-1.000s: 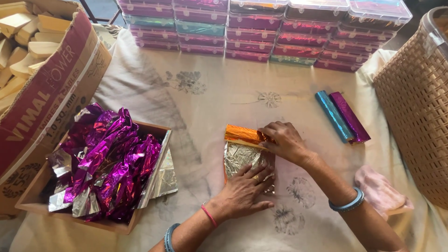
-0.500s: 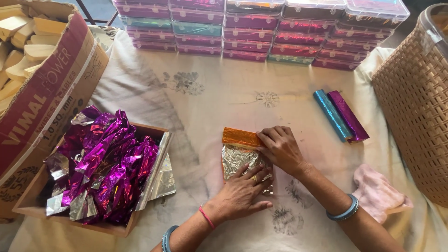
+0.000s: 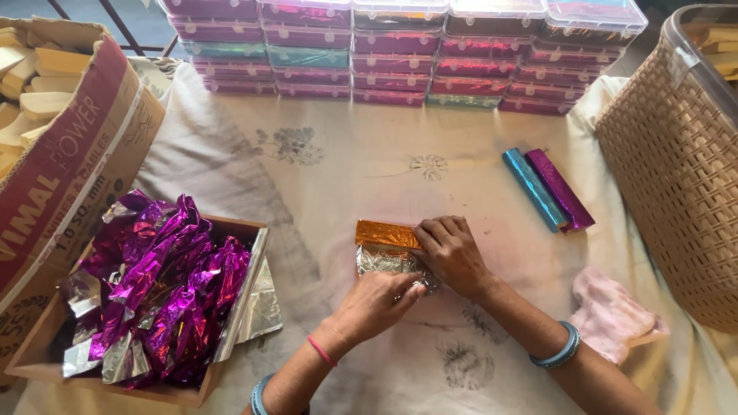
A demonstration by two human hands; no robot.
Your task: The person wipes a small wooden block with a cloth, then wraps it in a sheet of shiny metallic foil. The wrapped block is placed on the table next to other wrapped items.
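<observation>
Far left: one cardboard carton point(image 3: 69, 161) holds pale wooden blocks point(image 3: 34, 92); the count is not readable. Beside it, one shallow box point(image 3: 115, 376) carries a loose heap of purple foil sheets point(image 3: 161, 284), too crumpled to count.

Centre: one orange foil-wrapped bar point(image 3: 387, 234) lies on the cloth-covered table point(image 3: 346, 169), with the silver inner face of its sheet point(image 3: 380, 261) still exposed toward the person. The left hand point(image 3: 377, 303) lies flat, fingers extended, pressing the silver flap. The right hand point(image 3: 453, 253) lies palm-down over the bar's right end, fingers together, pressing the foil. Neither hand is closed around anything.

Progress estimate: the wrap appears roughly half complete; the orange side is folded over, the silver flap and ends remain unfolded.

Right of centre: two finished bars, one blue point(image 3: 532, 188) and one purple point(image 3: 561, 190), lie touching. One pink cloth point(image 3: 611, 315) lies nearby. One woven basket point(image 3: 676, 177) stands far right.

Rear: stacked clear-lidded boxes point(image 3: 400, 54), five columns visible
</observation>
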